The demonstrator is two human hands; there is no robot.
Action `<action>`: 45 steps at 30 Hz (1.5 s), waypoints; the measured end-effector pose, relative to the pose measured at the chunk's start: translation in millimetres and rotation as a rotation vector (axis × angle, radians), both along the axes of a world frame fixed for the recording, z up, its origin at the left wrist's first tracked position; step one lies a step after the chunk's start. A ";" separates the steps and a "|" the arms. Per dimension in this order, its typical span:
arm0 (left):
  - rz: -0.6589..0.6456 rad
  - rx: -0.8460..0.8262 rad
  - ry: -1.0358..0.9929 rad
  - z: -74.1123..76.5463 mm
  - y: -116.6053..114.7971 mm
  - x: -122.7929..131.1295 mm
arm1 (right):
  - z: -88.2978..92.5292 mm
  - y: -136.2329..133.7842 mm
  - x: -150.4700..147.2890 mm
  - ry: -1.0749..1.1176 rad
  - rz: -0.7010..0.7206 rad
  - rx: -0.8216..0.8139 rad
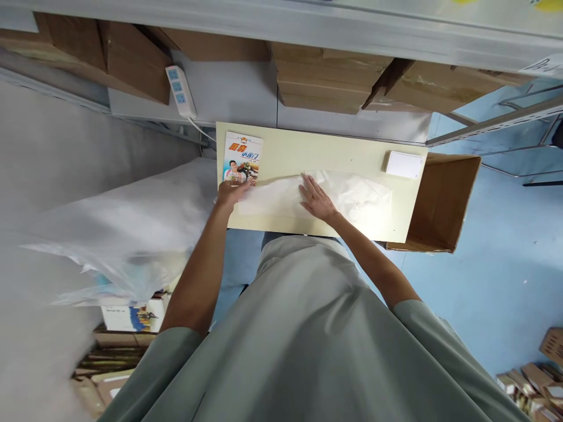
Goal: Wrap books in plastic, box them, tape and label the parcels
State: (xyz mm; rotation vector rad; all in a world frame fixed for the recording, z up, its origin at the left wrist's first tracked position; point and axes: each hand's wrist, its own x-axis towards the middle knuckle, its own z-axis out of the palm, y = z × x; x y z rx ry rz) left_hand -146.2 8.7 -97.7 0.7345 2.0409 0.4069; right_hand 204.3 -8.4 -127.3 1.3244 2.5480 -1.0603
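Observation:
A thin white plastic bag point(277, 198) lies flattened and wrinkled across the cream board point(369, 155) in front of me. My right hand point(319, 199) rests palm down on its middle, fingers stretched out. At the bag's left end, my left hand point(233, 192) is closed, its thumb side against the bottom edge of a booklet point(241, 157); the bag's edge appears to be between the fingers, which are partly hidden. The booklet has a colourful cover with orange and blue lettering and lies face up at the board's left end.
A small stack of white cards point(403, 164) sits on the board's right side. Beside it stands an open cardboard box point(446, 205). Behind are a power strip point(181, 94) and closed cartons point(325, 79). A pile of white plastic bags point(145, 205) hangs at the left.

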 end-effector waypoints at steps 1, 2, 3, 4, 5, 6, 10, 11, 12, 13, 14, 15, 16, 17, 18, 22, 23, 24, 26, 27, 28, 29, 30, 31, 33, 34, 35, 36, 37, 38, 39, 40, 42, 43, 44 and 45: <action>0.053 -0.007 -0.003 2.9 1.0 4.6 | -0.7 -2.2 2.2 -0.005 -0.004 0.002; 0.080 0.002 -0.017 6.5 0.9 8.8 | -1.7 -4.6 4.4 -0.012 -0.011 0.006; 0.075 0.032 -0.045 10.9 -0.3 12.0 | -3.0 -7.1 6.5 -0.017 -0.020 0.010; 0.032 0.079 -0.087 15.8 -2.4 13.9 | -4.7 -9.5 8.1 -0.019 -0.032 0.014; -0.027 0.130 -0.128 21.0 -5.4 14.5 | -6.9 -11.6 9.3 -0.017 -0.048 0.019; -0.092 0.179 -0.159 26.4 -8.8 13.6 | -9.5 -13.6 9.9 -0.009 -0.069 0.025; -0.404 0.365 -0.057 43.2 -22.1 1.7 | -21.4 -17.8 7.9 0.051 -0.160 0.048; -0.478 0.410 0.010 44.7 -24.3 -1.7 | -23.7 -18.2 6.9 0.065 -0.178 0.054; -0.543 0.445 0.074 44.7 -25.8 -4.6 | -25.4 -18.5 5.9 0.075 -0.190 0.056; -0.594 0.464 0.126 43.3 -26.8 -7.0 | -26.2 -18.8 4.9 0.079 -0.197 0.054; -0.629 0.466 0.166 40.7 -27.1 -8.7 | -26.1 -19.2 3.5 0.074 -0.203 0.047; -0.653 0.456 0.193 36.9 -26.8 -9.8 | -24.9 -19.7 1.5 0.061 -0.211 0.040; -0.667 0.437 0.212 32.4 -26.1 -10.3 | -22.8 -20.2 -1.8 0.040 -0.224 0.038; -0.678 0.416 0.225 27.5 -25.0 -10.2 | -19.8 -20.8 -6.9 0.017 -0.241 0.043; -0.688 0.394 0.234 22.5 -23.6 -9.8 | -16.2 -21.4 -14.0 -0.003 -0.255 0.055; -0.743 0.310 0.259 6.6 -17.2 -6.7 | -4.4 -21.8 -62.5 -0.001 -0.236 0.091; -0.757 0.289 0.268 4.1 -15.7 -6.6 | -3.6 -21.3 -76.6 0.011 -0.222 0.083; -0.771 0.267 0.277 2.0 -14.4 -7.1 | -3.8 -20.6 -89.4 0.021 -0.212 0.073; -0.791 0.224 0.293 -1.3 -12.3 -10.3 | -6.9 -19.2 -107.0 0.039 -0.196 0.049; -0.795 0.202 0.301 -2.7 -11.6 -12.8 | -9.3 -18.7 -110.3 0.049 -0.187 0.038; -0.793 0.181 0.309 -4.0 -11.0 -15.6 | -11.7 -18.5 -109.4 0.059 -0.179 0.029; -0.787 0.163 0.315 -5.5 -10.7 -18.5 | -14.0 -18.7 -104.2 0.067 -0.175 0.023; -0.778 0.148 0.321 -6.9 -10.6 -21.1 | -16.1 -19.5 -95.0 0.073 -0.176 0.023; -0.770 0.136 0.325 -8.4 -10.7 -23.5 | -17.7 -21.1 -82.3 0.073 -0.181 0.026; -0.759 0.123 0.329 -11.1 -11.6 -26.6 | -19.5 -27.0 -47.7 0.050 -0.205 0.041; -0.754 0.117 0.330 -12.4 -12.2 -27.5 | -19.8 -31.3 -26.8 0.026 -0.217 0.048; -0.749 0.108 0.333 -13.4 -12.8 -28.0 | -19.8 -36.6 -4.2 -0.009 -0.237 0.058; -0.742 0.100 0.335 -14.4 -13.3 -28.3 | -19.5 -42.7 19.9 -0.051 -0.258 0.066; -0.735 0.092 0.337 -15.2 -13.5 -28.4 | -19.1 -49.2 44.7 -0.092 -0.281 0.081; -0.729 0.086 0.339 -15.9 -13.6 -28.2 | -18.6 -56.0 69.6 -0.136 -0.309 0.099; -0.724 0.081 0.340 -16.5 -13.6 -27.8 | -18.0 -62.5 94.0 -0.179 -0.338 0.115; -0.721 0.079 0.342 -17.1 -13.4 -27.1 | -17.6 -68.4 116.9 -0.216 -0.364 0.129; -0.713 0.077 0.348 -17.6 -13.0 -24.0 | -17.6 -76.7 155.2 -0.267 -0.402 0.157; -0.710 0.074 0.353 -17.4 -12.9 -21.7 | -18.1 -78.7 169.3 -0.278 -0.405 0.171; -0.706 0.069 0.359 -16.7 -13.0 -18.9 | -19.0 -79.0 179.9 -0.281 -0.403 0.184; -0.698 0.061 0.367 -15.4 -13.1 -16.0 | -20.3 -77.9 186.8 -0.279 -0.398 0.193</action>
